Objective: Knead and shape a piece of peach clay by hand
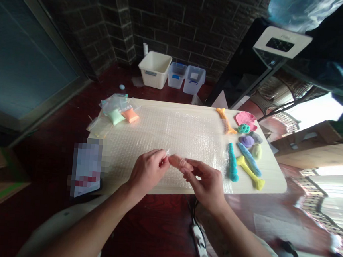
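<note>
My right hand [207,181] grips a brownish-pink, elongated lump of modelling clay [178,161] between thumb and fingers, above the near part of the table. Ridges or folds run across the lump. My left hand [151,166] is closed in a pinch right beside the lump's left end. A small glint shows at those fingertips, too small to tell what they hold. Under both hands lies a sheet of bubble wrap [186,131]. Nearest to my right hand is a teal ridged clay stick [232,162], with a yellow bone-shaped clay piece [250,173] beyond it.
An orange bone-shaped piece [226,121], pink clay [244,119], a teal holed ball [244,128], a purple lump [246,141] and a blue stick [249,159] lie right. Green [116,117] and orange clay packets [130,115] lie left. Storage bins [155,69] stand behind the table.
</note>
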Motion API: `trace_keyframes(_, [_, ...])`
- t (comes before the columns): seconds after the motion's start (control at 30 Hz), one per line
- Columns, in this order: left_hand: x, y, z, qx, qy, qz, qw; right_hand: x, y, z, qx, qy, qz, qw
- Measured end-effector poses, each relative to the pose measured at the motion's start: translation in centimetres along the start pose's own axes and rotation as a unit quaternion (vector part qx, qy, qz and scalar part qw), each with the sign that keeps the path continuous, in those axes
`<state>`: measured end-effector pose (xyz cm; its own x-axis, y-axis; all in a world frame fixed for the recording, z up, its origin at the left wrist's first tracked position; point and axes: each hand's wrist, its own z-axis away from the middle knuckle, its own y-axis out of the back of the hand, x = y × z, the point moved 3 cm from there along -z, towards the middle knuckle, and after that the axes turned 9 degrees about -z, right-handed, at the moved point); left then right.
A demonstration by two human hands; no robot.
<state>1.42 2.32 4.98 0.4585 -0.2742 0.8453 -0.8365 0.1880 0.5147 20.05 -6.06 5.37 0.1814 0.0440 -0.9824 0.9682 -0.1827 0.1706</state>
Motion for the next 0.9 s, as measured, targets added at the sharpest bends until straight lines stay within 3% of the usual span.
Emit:
trace_keyframes(0.1, [0.0,0.0,0.0,0.013,-0.014,-0.048,0.999,0.1,-0.4,0.2,-0.003,0.013,0.039,0.999])
trace_keyframes(0.2, [0.1,0.2,-0.1,0.012,-0.038,-0.131,0.991,0.7,-0.5,-0.3,0.011,-0.036,-0.039,0.999])
trace_keyframes(0.3, [0.4,0.6,-0.4,0.002,-0.080,-0.149,0.986,1.2,-0.3,-1.1,0.025,-0.090,-0.134,0.987])
trace_keyframes(0.43, [1.3,0.7,-0.6,-0.085,-0.139,-0.072,0.984,1.0,0.0,-1.9,0.009,-0.121,-0.188,0.975])
trace_keyframes(0.53, [2.0,-0.2,-0.2,-0.179,-0.137,-0.008,0.974,0.7,-0.1,-1.9,-0.012,-0.114,-0.226,0.967])
trace_keyframes(0.6, [2.5,-0.9,0.1,-0.196,-0.135,0.025,0.971,0.6,-0.3,-1.9,-0.013,-0.110,-0.236,0.965])
trace_keyframes(0.73, [3.2,-2.0,0.3,-0.139,-0.134,0.030,0.981,0.5,-0.7,-2.1,0.015,-0.103,-0.215,0.971])
trace_keyframes(0.9, [2.1,-2.4,0.8,-0.045,-0.037,-0.041,0.997,0.5,-1.6,-1.9,0.051,-0.102,-0.156,0.981])
